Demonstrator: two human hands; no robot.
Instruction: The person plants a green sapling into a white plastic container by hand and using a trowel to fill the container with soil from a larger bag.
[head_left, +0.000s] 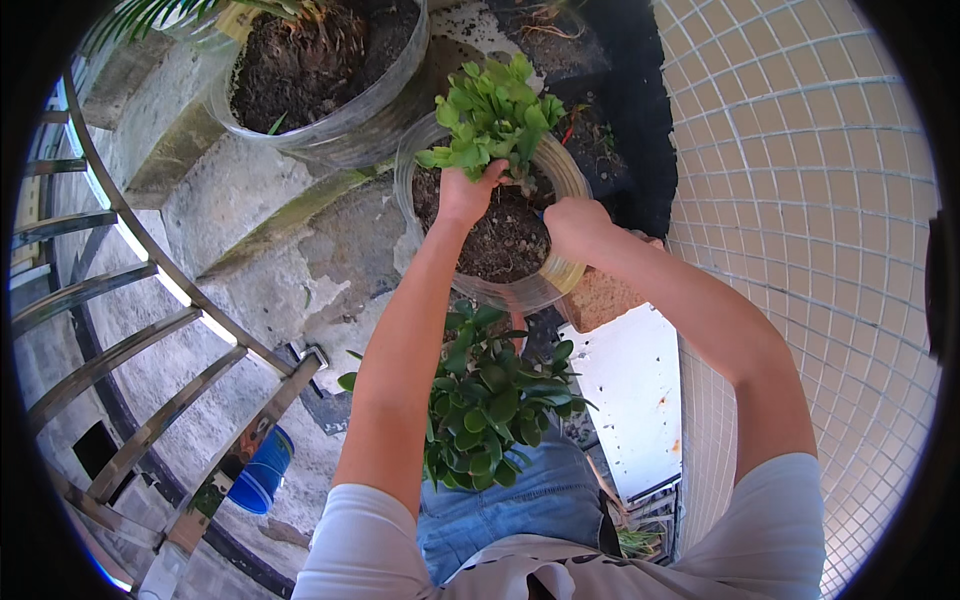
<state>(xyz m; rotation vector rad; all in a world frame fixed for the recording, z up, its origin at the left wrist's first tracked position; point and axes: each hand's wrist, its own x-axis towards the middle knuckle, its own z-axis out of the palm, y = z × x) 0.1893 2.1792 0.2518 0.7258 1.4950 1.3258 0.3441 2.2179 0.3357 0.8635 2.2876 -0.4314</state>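
A round, clear plastic planter (491, 289) with dark soil (504, 244) stands before me. At its far side is a leafy, bright green plant (495, 109). My left hand (472, 191) is at the base of the plant's leaves, thumb raised; the leaves partly hide its fingers, so its grip cannot be told. My right hand (576, 229) is closed in a fist over the right part of the planter. A small blue bit of something shows at its fingers, the rest hidden by the hand and the soil.
Nearer me stands a jade-like plant (487, 397). A larger clear planter (322, 142) is at upper left, beside concrete steps (225, 195). A metal railing (139, 442) and blue bucket (262, 469) are left. A tiled wall (795, 187) rises right, near a terracotta-coloured pot (600, 300) and white board (634, 397).
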